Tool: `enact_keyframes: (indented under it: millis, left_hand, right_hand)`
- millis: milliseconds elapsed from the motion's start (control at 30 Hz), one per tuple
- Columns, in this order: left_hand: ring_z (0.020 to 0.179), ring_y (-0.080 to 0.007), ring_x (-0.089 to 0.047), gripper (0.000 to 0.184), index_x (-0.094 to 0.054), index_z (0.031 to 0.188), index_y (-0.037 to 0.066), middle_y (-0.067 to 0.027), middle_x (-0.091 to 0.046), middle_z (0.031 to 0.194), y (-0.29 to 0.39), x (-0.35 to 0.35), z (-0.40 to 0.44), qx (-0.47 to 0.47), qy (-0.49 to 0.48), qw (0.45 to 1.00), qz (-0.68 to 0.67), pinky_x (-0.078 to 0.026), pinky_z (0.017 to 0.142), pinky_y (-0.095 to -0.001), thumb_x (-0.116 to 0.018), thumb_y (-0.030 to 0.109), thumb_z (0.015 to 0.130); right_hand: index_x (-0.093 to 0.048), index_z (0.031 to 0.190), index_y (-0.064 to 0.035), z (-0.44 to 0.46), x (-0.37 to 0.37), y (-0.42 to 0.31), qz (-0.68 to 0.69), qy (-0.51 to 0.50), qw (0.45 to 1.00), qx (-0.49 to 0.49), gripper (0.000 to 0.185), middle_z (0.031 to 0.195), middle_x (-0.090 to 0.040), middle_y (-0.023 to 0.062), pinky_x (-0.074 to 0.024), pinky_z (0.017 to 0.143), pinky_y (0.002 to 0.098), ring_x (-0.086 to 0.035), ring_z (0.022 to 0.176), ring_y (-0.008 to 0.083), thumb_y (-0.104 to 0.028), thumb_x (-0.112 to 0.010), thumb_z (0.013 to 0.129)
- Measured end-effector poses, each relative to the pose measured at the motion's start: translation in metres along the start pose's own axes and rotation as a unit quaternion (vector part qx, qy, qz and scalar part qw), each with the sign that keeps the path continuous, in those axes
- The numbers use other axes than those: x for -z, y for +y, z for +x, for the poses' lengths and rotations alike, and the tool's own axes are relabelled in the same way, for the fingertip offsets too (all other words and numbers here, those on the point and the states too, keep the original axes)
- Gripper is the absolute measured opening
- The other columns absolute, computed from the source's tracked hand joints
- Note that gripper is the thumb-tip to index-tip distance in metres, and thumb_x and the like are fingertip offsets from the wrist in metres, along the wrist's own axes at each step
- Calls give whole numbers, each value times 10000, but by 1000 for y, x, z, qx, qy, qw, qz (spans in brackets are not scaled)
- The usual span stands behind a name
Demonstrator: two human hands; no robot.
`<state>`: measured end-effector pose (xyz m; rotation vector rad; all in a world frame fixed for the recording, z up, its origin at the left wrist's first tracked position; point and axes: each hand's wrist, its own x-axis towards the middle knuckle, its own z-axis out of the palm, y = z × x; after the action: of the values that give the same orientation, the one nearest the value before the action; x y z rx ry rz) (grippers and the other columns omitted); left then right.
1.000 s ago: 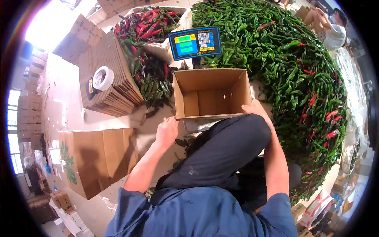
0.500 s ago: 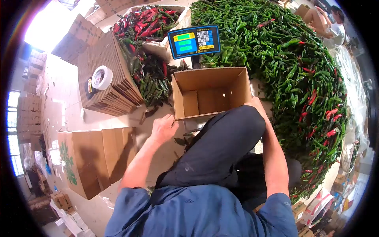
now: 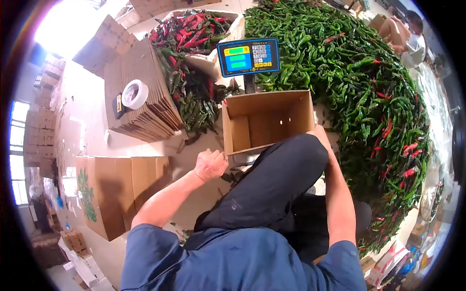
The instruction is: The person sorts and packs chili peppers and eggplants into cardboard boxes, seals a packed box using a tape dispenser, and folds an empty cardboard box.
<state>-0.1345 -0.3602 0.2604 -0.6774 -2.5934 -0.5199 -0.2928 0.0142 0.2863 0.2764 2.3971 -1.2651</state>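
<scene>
An open, empty cardboard box stands below the blue scale display. My left hand is closed beside the box's lower left corner, its fingers curled; whether it pinches anything is hidden. At the box's right side is my right hand, partly behind my raised knee, its fingertips mostly hidden. A large heap of green peppers with some red ones spreads to the right of the box. Red peppers fill a white container at the upper left of the display.
Flattened cartons are stacked at the left, with a tape roll on top. Below them lies a closed carton with a green leaf print. Another person sits beyond the heap at the upper right.
My left hand has moved off the box's edge, slightly down, and its fingers have curled. The view has shifted slightly, so the box and display appear farther right and lower.
</scene>
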Motion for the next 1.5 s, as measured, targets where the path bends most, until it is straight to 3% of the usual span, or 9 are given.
enact_keyframes:
  millis: [467, 600, 767, 967, 1067, 1167, 1300, 1400, 1500]
  left_hand:
    - [490, -261, -516, 165, -550, 641, 85, -78, -490, 615, -7, 4, -6, -104, -63, 993, -4, -440, 439, -382, -682, 61, 737]
    - [614, -359, -612, 197, -611, 684, 29, -161, -598, 657, 0, 10, 12, 153, -137, 976, -65, -495, 569, -462, -646, 163, 823]
    - [731, -426, -652, 361, -671, 752, 3, -222, -670, 739, 15, 46, 64, 270, -325, 906, -12, -513, 706, -503, -567, 303, 925]
    - [702, -383, -665, 297, -661, 775, 28, -188, -668, 714, 2, 38, 51, 182, -345, 920, -21, -517, 657, -482, -592, 275, 925]
    - [605, -298, -647, 142, -630, 846, 69, -115, -621, 653, 6, 20, 12, 45, -218, 974, 34, -521, 583, -439, -602, 196, 902]
    - [623, -329, -644, 129, -616, 956, 72, -100, -621, 676, 9, -3, -14, 90, -170, 981, -18, -507, 564, -449, -616, 140, 847]
    - [664, -319, -656, 174, -639, 982, 100, -85, -632, 717, 17, -25, -52, 18, -190, 978, -87, -513, 557, -429, -634, 124, 810]
    - [787, -316, -691, 149, -652, 924, 100, -102, -678, 810, 25, -28, -68, 136, -287, 945, -73, -542, 633, -448, -663, 236, 864]
    - [931, -328, -701, 264, -697, 1048, 120, -126, -721, 942, 20, -12, -62, 77, -704, 705, 43, -559, 760, -442, -679, 328, 885]
  right_hand:
    - [-641, 987, 118, -19, -1, -32, 45, 2, 999, 0, 304, 829, -682, 144, -508, 665, 363, -643, 749, 199, -75, -659, 754]
    - [-645, 996, 127, -7, 0, -20, 14, -8, 1000, 3, 313, 823, -684, 141, -508, 651, 362, -647, 736, 194, -72, -650, 756]
    - [-644, 1007, 140, -9, 4, -27, -13, -19, 999, -23, 338, 812, -686, 139, -512, 644, 375, -654, 715, 196, -80, -640, 751]
    - [-638, 1024, 146, 18, -2, 10, -17, 11, 1000, -12, 358, 835, -689, 168, -525, 674, 378, -665, 748, 218, -84, -638, 750]
    - [-625, 1053, 151, 15, -1, 3, -39, 3, 999, -18, 394, 878, -695, 188, -529, 686, 378, -675, 784, 228, -96, -649, 748]
    - [-607, 1057, 168, -4, 2, -25, -8, -9, 999, -41, 424, 902, -694, 210, -528, 692, 382, -681, 817, 236, -112, -665, 744]
    - [-590, 1044, 183, -10, 5, -35, -17, -7, 999, -46, 443, 900, -683, 235, -529, 702, 385, -682, 839, 254, -128, -672, 740]
    - [-587, 1045, 190, -8, 4, -24, -45, 6, 998, -51, 457, 895, -682, 251, -529, 708, 385, -683, 838, 265, -136, -669, 736]
    - [-578, 1072, 198, -4, 4, -31, -56, 0, 997, -53, 486, 915, -685, 267, -530, 732, 396, -691, 862, 278, -138, -660, 731]
